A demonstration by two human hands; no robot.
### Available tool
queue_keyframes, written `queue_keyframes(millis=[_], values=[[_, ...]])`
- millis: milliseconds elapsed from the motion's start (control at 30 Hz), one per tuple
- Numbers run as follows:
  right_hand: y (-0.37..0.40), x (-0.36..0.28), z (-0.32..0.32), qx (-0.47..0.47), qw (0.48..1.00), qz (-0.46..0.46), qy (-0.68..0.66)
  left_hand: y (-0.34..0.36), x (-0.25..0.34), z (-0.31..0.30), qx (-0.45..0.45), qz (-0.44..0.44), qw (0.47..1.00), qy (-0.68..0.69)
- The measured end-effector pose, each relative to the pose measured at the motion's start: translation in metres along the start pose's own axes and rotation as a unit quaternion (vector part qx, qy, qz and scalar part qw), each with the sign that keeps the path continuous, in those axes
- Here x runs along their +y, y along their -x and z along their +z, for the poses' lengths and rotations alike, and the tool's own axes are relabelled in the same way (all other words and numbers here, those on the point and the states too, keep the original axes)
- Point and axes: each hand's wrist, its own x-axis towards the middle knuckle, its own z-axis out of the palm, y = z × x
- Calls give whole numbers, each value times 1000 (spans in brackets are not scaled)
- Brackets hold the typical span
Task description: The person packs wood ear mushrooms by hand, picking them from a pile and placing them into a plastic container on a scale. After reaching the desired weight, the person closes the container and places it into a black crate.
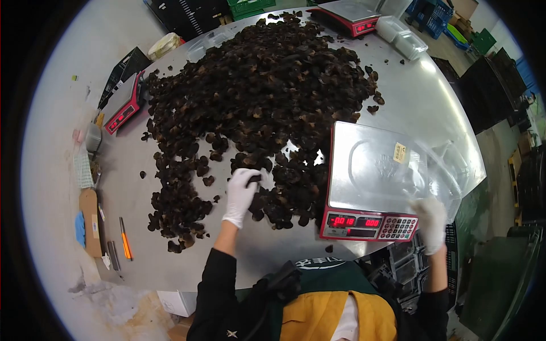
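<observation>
A big heap of dark brown pieces that look like wood ear mushrooms [256, 85] spreads over the metal table. At the heap's near edge is my left hand [240, 196], in a white glove, its fingers closed on a dark mushroom piece [254, 179]. My right hand [431, 224], gloved too, is smeared by motion at the near right corner of a red scale [369, 170]. Whether it holds anything I cannot make out. Clear plastic containers [449, 176] lie along the scale's right side, close to that hand. Red digits glow on the scale's display, and its steel pan carries nothing.
Two more red scales stand around the heap, one at the left [126, 108] and one at the back [355, 20]. Clear tubs [402, 38] sit at the back right. An orange cutter [125, 238] lies at the left. Dark crates [406, 264] stand below the near right edge.
</observation>
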Motion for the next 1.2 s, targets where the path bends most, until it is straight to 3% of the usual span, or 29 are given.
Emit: queue_keyframes(millis=[67, 133, 200, 233, 267, 333, 400, 467, 600, 667, 800, 1000, 1133, 1200], values=[[-11, -27, 22, -45, 995, -47, -80, 6, -6, -38, 70, 31, 995, -66], [-21, -47, 27, -90, 988, -70, -101, 15, -23, -83, 72, -58, 985, -145], [-34, -66, 13, -107, 991, -37, -77, 29, -24, -109, 72, -119, 914, -382], [-29, -66, 11, -43, 997, -7, -68, 33, -19, -114, 54, -155, 899, -405], [-24, -60, 11, -43, 997, -8, -68, 36, -18, -112, 55, -155, 899, -405], [-14, -43, 15, 32, 993, 114, -27, 40, -14, -92, 59, 0, 970, -234], [-11, -32, 17, 50, 985, 164, -33, 48, 4, -42, 6, 53, 989, -139], [-3, -20, 25, 105, 976, 188, -21, 50, 40, 2, -68, 123, 977, -161], [0, -19, 28, 74, 962, 259, -33, 50, 59, 71, -148, 150, 956, -203], [1, -22, 26, 56, 957, 282, -39, 46, 45, 72, -129, 154, 953, -228], [14, -15, 25, 43, 954, 292, -41, 46, 20, 38, -92, 56, 947, -301], [18, -13, 38, 65, 954, 288, -57, 25, 62, 55, -56, 151, 972, -170], [6, -24, 33, 27, 950, 303, -75, 14, 68, 101, -128, 197, 946, -224], [10, -19, 33, 20, 950, 306, -51, 12, 50, 101, -82, 179, 954, -226]])
